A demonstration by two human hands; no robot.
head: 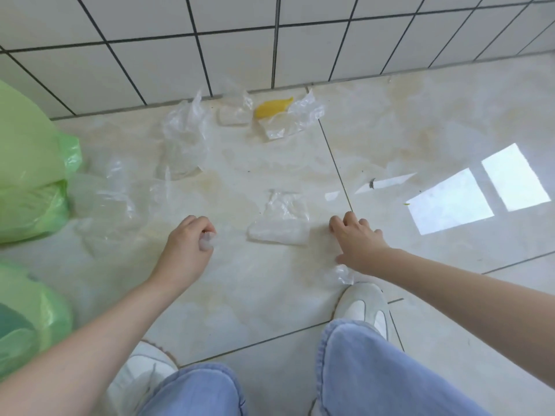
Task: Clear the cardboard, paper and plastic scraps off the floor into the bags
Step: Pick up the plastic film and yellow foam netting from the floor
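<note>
Clear plastic scraps lie scattered on the glossy floor tiles. My left hand (189, 239) is curled round a small clear plastic scrap (207, 242). To its right lies a flat clear plastic bag (280, 225). My right hand (354, 238) reaches down just right of that bag, fingers bent toward the floor, and I cannot tell whether it holds anything; a crumpled clear scrap (342, 274) lies under its wrist. More clear film (183, 136) lies farther back, and a yellow scrap (271, 107) sits with clear wrappers (288, 121) by the wall. Two green bags (30, 163) (27, 313) stand at the left.
A white tiled wall (240, 49) closes off the far side. My white shoes (362, 304) and blue trouser legs fill the bottom of the view. A large sheet of clear film (105, 205) lies beside the upper green bag. Bright window reflections fall on the floor at the right.
</note>
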